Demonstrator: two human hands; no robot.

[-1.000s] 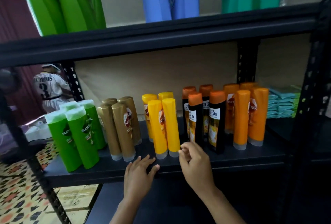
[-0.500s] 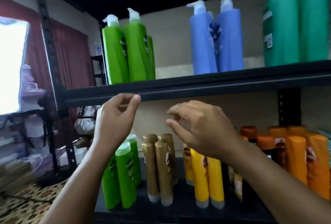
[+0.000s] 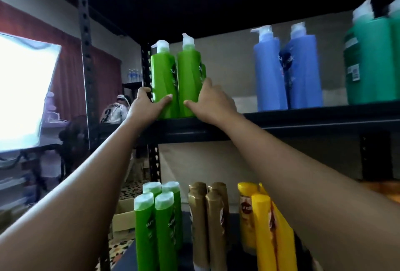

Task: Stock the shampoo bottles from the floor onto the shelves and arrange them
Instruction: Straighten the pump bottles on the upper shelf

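Observation:
Green pump bottles stand at the left end of the upper black shelf (image 3: 303,119). My left hand (image 3: 144,106) wraps the base of the left green pump bottle (image 3: 163,75), thumb on its front. My right hand (image 3: 213,104) grips the right green pump bottle (image 3: 188,75) from its right side. A third green bottle hides behind it. Two blue pump bottles (image 3: 287,71) and teal pump bottles (image 3: 372,60) stand further right on the same shelf. Below, small green bottles (image 3: 155,227), gold bottles (image 3: 207,223) and yellow bottles (image 3: 264,227) stand in groups.
A black upright post (image 3: 85,54) rises at the left. A person in a numbered white shirt (image 3: 114,112) sits beyond the shelf. A cardboard box (image 3: 123,218) lies on the patterned floor at lower left. A bright window (image 3: 23,88) is far left.
My view has tilted up from the lower shelf to the upper one. Both hands rose from the lower shelf's front edge and closed on the green pump bottles.

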